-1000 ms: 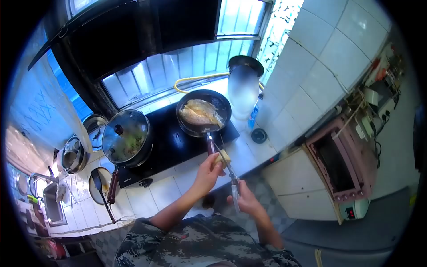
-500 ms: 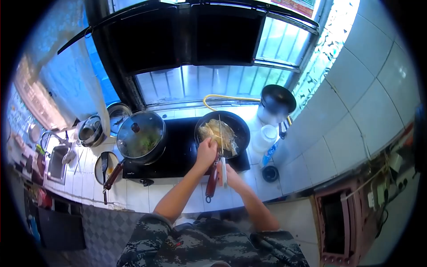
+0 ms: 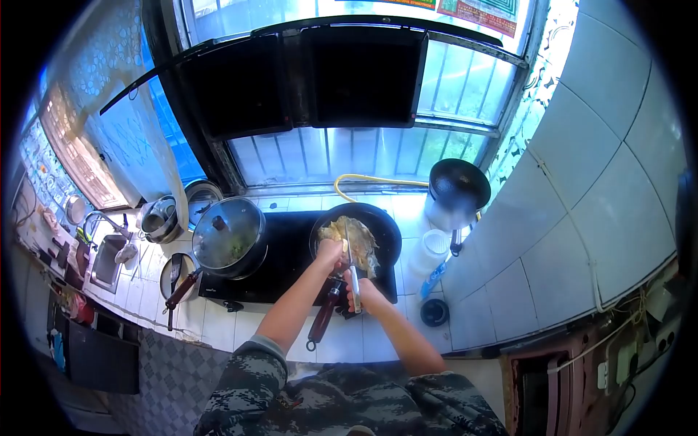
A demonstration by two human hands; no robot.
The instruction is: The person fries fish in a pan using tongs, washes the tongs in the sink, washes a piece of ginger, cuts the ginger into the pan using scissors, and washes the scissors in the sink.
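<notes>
A browned, flattened fish (image 3: pixel 361 242) lies in a black frying pan (image 3: pixel 390 236), its tail end towards the lower right. My left hand (image 3: pixel 331 254) is closed at the near left edge of the fish, fingertips pinched on it. In my right hand (image 3: pixel 366 293) is a knife (image 3: pixel 355 280), gripped by its pale handle. The thin blade points away from me, over the fish, and is seen nearly edge-on. Whether it has cut into the flesh I cannot tell. The pan's dark red handle (image 3: pixel 323 316) sticks out towards me, between my forearms.
On the black hob (image 3: pixel 287 247) stands a glass-lidded pan (image 3: pixel 229 236) with greens. A plate (image 3: pixel 187 291) with a dark spatula is left of it. At right are a black pot (image 3: pixel 459 185), a white container (image 3: pixel 430 251) and a blue-labelled bottle (image 3: pixel 434 280). The range hood (image 3: pixel 363 76) hangs above.
My view has tilted up slightly. The frying pan's handle has swung left relative to my right hand, and the knife leans a little more to the left. Both hands keep their grip.
</notes>
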